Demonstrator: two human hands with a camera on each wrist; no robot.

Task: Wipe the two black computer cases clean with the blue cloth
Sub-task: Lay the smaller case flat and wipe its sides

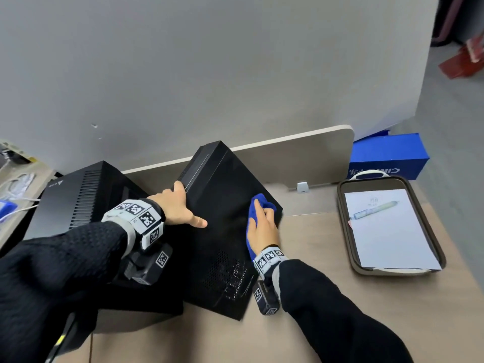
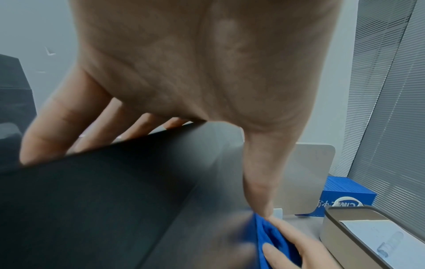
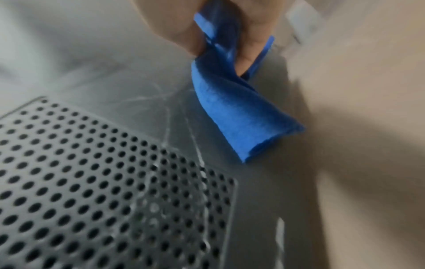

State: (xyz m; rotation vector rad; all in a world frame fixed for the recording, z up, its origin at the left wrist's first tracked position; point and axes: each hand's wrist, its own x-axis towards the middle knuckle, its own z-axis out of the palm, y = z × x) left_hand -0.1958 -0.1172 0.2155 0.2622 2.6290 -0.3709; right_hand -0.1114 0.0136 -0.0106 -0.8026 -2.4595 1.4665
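Note:
Two black computer cases sit on the desk in the head view. The left case (image 1: 76, 197) stands at the back left. The right case (image 1: 222, 244) lies tilted beside it, its perforated vent (image 3: 103, 182) facing up. My left hand (image 1: 191, 205) grips this case's left edge, with the thumb (image 2: 260, 182) on the top face and the fingers (image 2: 46, 127) over the far side. My right hand (image 1: 262, 229) holds the bunched blue cloth (image 1: 263, 203) against the top face near its right edge. A fold of the cloth (image 3: 241, 109) hangs below the fingers.
A grey tray (image 1: 345, 231) holding white paper and a pen lies at the right of the desk (image 1: 340, 323). A low divider panel (image 1: 301, 155) runs behind the cases, and a blue box (image 1: 392, 153) stands beyond it. White cables (image 1: 15, 184) lie at the far left.

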